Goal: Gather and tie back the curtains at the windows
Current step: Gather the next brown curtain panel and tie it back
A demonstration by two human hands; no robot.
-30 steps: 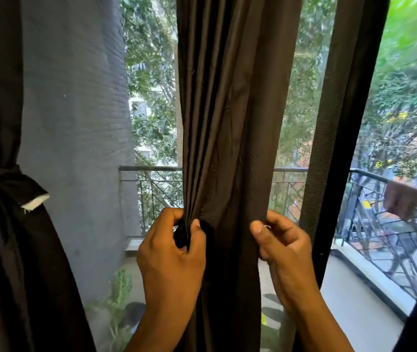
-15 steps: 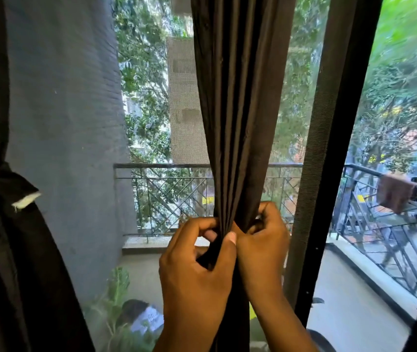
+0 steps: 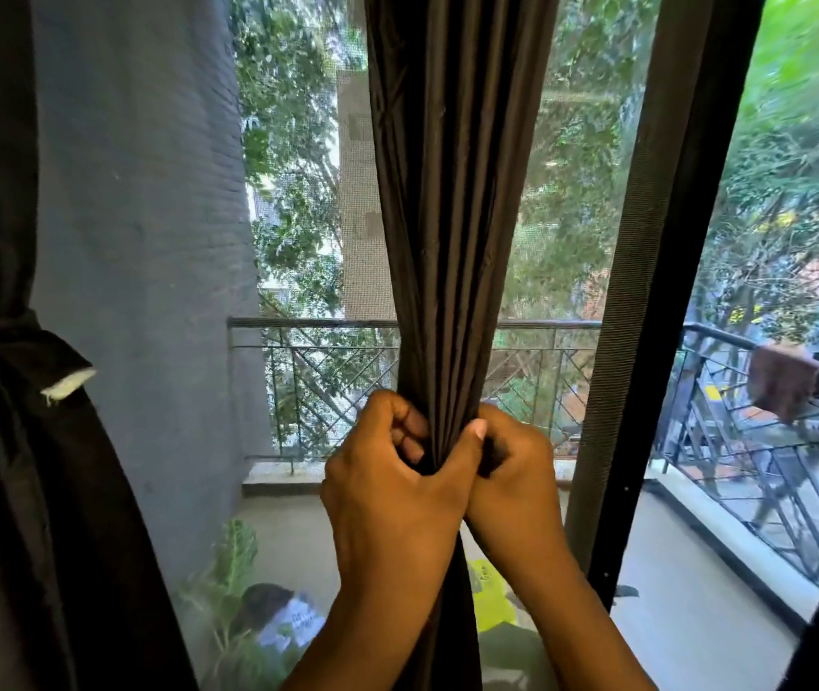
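Both hands now meet at the middle curtain (image 3: pixel 452 231), left hand (image 3: pixel 392 483) and right hand (image 3: pixel 512 471) curled tight around its narrower bunch, the right fingers seemingly hidden behind it.

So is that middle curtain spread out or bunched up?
Bunched up. The middle curtain narrows into tight pleats where the left hand and right hand grip it; no tie around it yet.

Both forearms rise side by side; the left hand (image 3: pixel 397 486) and the right hand (image 3: pixel 512 471) press together, fingers curled tight (left thumb tip up) round one gathered bunch of cloth.
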